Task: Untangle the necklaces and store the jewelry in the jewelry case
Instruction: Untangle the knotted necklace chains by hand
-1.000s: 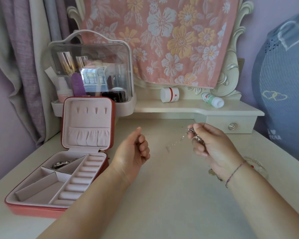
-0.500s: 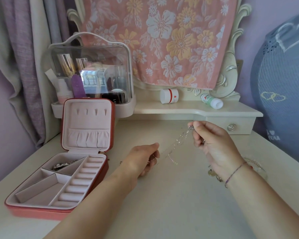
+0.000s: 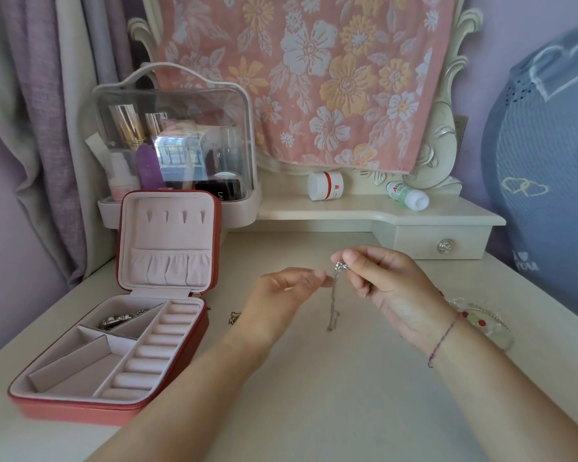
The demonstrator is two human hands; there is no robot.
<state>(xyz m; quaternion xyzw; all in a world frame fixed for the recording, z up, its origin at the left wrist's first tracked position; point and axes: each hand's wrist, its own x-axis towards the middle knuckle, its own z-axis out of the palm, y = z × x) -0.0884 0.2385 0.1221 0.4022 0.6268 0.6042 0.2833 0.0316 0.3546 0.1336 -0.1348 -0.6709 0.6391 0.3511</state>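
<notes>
A thin silver necklace [image 3: 333,303] hangs above the cream table, its pendant pinched at the top by my right hand [image 3: 384,288]. My left hand [image 3: 281,298] pinches the chain just below the pendant with thumb and fingertips. The loose end dangles down to the tabletop. The red jewelry case [image 3: 80,406] lies open at the left, lid upright, with a silver piece [image 3: 121,319] in its back compartment. A small bit of chain [image 3: 233,317] lies on the table right of the case. More beaded jewelry [image 3: 481,320] lies behind my right wrist.
A clear cosmetics box [image 3: 174,141] stands on a shelf behind the case. A white jar [image 3: 325,185] and a lying white bottle [image 3: 407,196] sit on the raised shelf. A drawer with a knob [image 3: 445,246] is at the back right, a blue cushion [image 3: 548,168] beside it.
My left hand rose from the table and closed in on the chain near my right hand. The necklace, earlier stretched slanting to the left, now hangs straight down.
</notes>
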